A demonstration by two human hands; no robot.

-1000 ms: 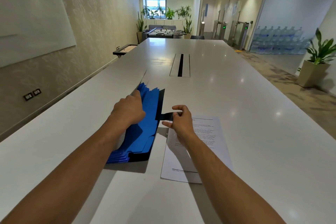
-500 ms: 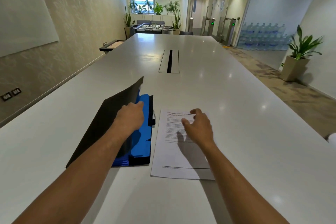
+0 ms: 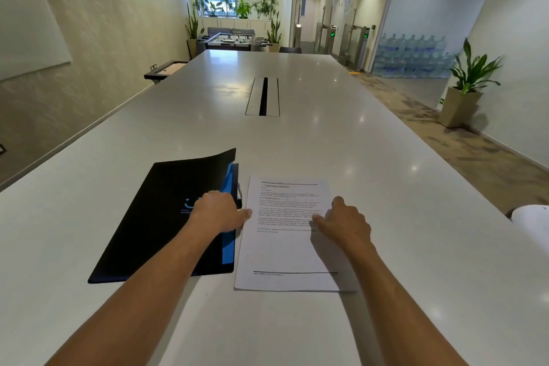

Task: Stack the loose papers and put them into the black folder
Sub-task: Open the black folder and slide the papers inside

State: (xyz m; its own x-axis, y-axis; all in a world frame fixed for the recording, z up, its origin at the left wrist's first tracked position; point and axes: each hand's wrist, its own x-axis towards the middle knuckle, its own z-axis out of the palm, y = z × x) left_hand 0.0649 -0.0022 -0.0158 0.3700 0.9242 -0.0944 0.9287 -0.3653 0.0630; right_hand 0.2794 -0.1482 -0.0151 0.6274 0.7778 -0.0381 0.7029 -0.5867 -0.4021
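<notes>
Lying flat on the long glossy white table, the thin stack of white printed papers shows an underlined heading, blocks of small black text and a ruled line near its bottom edge, its sheets roughly squared up just to the right of the black plastic folder. That folder has a small blue logo on its cover, whose far corner curls up over blue inner dividers. The left hand rests on the folder's right edge with loosely curled fingers reaching the papers' left margin, gripping nothing, while the right hand presses on the page, fingers bent and closed on nothing.
</notes>
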